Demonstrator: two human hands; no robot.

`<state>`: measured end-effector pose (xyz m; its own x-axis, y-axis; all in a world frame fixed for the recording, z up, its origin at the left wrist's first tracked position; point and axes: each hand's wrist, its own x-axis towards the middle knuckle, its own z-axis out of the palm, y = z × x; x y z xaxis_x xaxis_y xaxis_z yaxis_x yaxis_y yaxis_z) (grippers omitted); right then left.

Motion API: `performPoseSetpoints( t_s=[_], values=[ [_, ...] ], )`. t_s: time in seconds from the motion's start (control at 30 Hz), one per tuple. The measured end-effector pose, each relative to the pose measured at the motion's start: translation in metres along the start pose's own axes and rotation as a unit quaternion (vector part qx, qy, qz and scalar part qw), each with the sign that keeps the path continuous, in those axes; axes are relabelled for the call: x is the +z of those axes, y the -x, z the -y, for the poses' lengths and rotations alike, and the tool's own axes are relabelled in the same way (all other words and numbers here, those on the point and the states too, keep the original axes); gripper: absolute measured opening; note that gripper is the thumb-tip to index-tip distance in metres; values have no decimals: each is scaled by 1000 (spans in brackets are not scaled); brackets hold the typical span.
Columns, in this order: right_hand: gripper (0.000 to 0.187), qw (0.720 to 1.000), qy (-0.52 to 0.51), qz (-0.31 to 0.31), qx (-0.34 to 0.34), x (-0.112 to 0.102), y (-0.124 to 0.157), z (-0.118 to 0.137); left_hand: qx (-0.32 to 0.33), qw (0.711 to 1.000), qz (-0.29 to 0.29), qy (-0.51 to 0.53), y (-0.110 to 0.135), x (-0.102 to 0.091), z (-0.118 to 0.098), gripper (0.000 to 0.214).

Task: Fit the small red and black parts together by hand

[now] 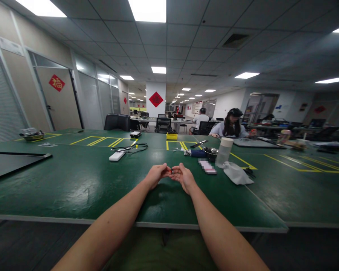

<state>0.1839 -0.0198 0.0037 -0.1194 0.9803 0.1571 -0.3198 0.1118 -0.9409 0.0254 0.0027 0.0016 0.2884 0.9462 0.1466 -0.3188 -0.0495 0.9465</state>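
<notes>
Just above the green table (pixel 81 188), my two hands meet in front of me with their fingertips together. Between them is a small orange-red and dark object (pixel 172 171), too small to identify and partly covered by the fingers. My left hand (pixel 156 175) pinches it from the left. From the other side, the fingers of my right hand (pixel 184 178) are curled in and close on it too. Right of my right hand lies a pixelated pink-and-white item (pixel 207 166).
A frosted bottle (pixel 224 152), a white pouch (pixel 237 173), a metal bowl (pixel 211 152) and a dark blue roll (pixel 198 153) stand or lie to the right. Ahead left are a white power bank-like block (pixel 117 156) and black cable (pixel 137 147). Across the table sits a person (pixel 233 126).
</notes>
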Motion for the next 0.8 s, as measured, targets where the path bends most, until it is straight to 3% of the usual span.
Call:
performPoseSetpoints(
  t_s=[0.13,0.27,0.7,0.8],
  values=[
    [16,998,70,1,5,2,-1,-5,41,995,0,-96,2,1,3,19],
    [22,994,111,0,-11,2,-2,-8,69,983,-3,-168,3,2,4,15],
    [27,989,123,-17,-82,3,3,-3,70,991,8,-113,5,2,-3,15],
    [28,993,95,-12,-72,3,2,-1,63,995,11,-79,5,3,-5,18]
  ],
)
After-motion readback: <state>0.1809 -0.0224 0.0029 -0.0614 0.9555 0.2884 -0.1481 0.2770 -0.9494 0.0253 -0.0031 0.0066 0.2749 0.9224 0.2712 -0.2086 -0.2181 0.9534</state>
